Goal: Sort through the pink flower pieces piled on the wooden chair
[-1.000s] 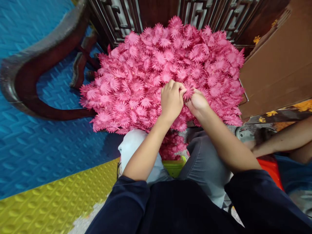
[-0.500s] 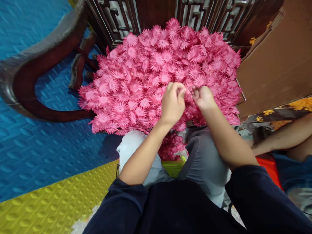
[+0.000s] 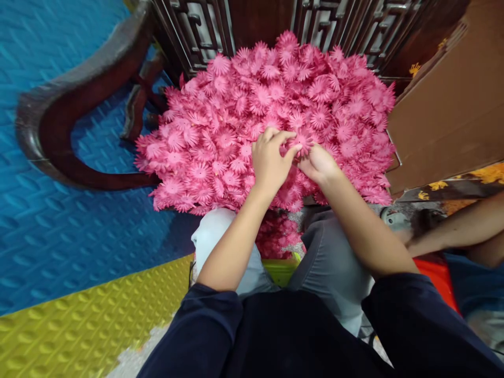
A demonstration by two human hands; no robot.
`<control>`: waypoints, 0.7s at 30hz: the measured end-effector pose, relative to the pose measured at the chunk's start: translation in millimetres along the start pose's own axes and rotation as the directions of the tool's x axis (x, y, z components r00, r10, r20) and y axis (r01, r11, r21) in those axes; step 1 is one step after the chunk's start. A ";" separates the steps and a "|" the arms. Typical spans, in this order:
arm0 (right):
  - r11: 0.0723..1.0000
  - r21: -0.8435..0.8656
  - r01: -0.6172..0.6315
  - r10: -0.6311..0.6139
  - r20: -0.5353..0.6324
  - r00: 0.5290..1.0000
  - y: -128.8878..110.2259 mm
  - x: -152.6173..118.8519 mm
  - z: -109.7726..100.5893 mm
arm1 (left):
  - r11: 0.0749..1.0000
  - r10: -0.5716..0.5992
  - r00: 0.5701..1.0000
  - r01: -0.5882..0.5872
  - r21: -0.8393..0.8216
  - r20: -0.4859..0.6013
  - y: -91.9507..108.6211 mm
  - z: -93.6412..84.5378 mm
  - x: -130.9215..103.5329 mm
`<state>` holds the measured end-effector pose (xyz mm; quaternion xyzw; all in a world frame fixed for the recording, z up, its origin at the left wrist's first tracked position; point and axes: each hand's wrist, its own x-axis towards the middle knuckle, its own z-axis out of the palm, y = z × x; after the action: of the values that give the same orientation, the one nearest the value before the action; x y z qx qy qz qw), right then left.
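Observation:
A large heap of pink artificial flower heads [image 3: 205, 142] lies in front of me, each with thin petals round a flat middle. One pink flower head [image 3: 302, 140] is held up between my hands, over the heap. My left hand [image 3: 272, 160] pinches its left edge between thumb and forefinger, the other fingers stretched out. On the other side, my right hand [image 3: 319, 164] has its fingers curled in under the same flower head. Its fingertips are partly hidden by the petals.
A curved dark wooden armrest [image 3: 43, 121] stands at left. Brown cardboard [image 3: 444, 110] leans at right. Between my knees is a yellow-green container [image 3: 280, 270] beside more pink flower heads [image 3: 277, 233]. Another person's arm [image 3: 457, 226] reaches in at right, near a red stool [image 3: 437, 275].
My left hand has turned and spread its fingers, and the flower head now shows flat between my hands. My right hand has moved slightly down and left. The view has shifted a little.

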<state>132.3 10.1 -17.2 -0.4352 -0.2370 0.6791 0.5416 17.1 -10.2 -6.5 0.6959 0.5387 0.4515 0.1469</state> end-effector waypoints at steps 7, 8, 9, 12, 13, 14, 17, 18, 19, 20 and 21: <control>1.000 0.002 -0.026 0.026 -0.051 0.998 -1.1 -5.0 4.2 | 0.998 -0.001 1.000 0.001 0.064 0.001 -0.5 8.0 0.7; 0.999 0.009 -0.031 0.032 -0.058 0.998 -1.5 -5.3 4.3 | 0.998 -0.003 1.000 0.003 0.065 0.001 -0.5 8.6 0.7; 0.999 0.012 -0.036 0.037 -0.064 0.997 -1.7 -5.3 4.3 | 0.998 -0.006 1.000 0.006 0.063 0.000 -0.1 9.4 0.5; 0.999 0.006 -0.039 0.039 -0.054 0.998 -1.6 -4.2 2.9 | 0.999 -0.007 1.000 0.008 0.048 -0.008 1.3 12.1 -0.7; 1.000 0.005 -0.030 0.031 -0.051 0.998 -1.2 -3.6 2.3 | 0.999 -0.003 1.000 0.004 0.041 -0.013 1.7 13.1 -1.2; 1.000 0.006 -0.017 0.017 -0.053 0.998 -0.8 -3.0 1.7 | 0.999 0.003 1.000 -0.002 0.033 -0.016 1.9 14.1 -1.7; 0.999 0.016 0.037 -0.036 -0.086 0.996 0.9 -0.7 0.1 | 1.000 0.016 1.000 -0.016 0.004 -0.017 2.3 16.4 -3.0; 0.999 0.012 0.050 -0.049 -0.103 0.994 1.6 0.1 -0.4 | 1.000 0.016 1.000 -0.016 -0.004 -0.014 2.6 16.7 -3.4; 0.998 0.007 0.063 -0.062 -0.119 0.991 2.2 1.1 -1.0 | 1.000 0.012 1.000 -0.012 -0.009 -0.010 3.4 16.7 -3.9; 0.997 0.002 0.074 -0.074 -0.131 0.989 2.8 2.1 -1.8 | 1.000 0.006 1.000 -0.006 -0.011 -0.006 4.9 16.4 -4.7; 0.996 -0.001 0.087 -0.087 -0.142 0.986 3.1 3.4 -2.9 | 1.000 -0.002 1.000 0.002 -0.011 0.001 7.3 15.7 -5.7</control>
<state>133.0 11.9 -22.4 -0.4703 -0.2145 0.6227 0.5874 33.9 -13.5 -12.8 0.6949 0.5367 0.4541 0.1514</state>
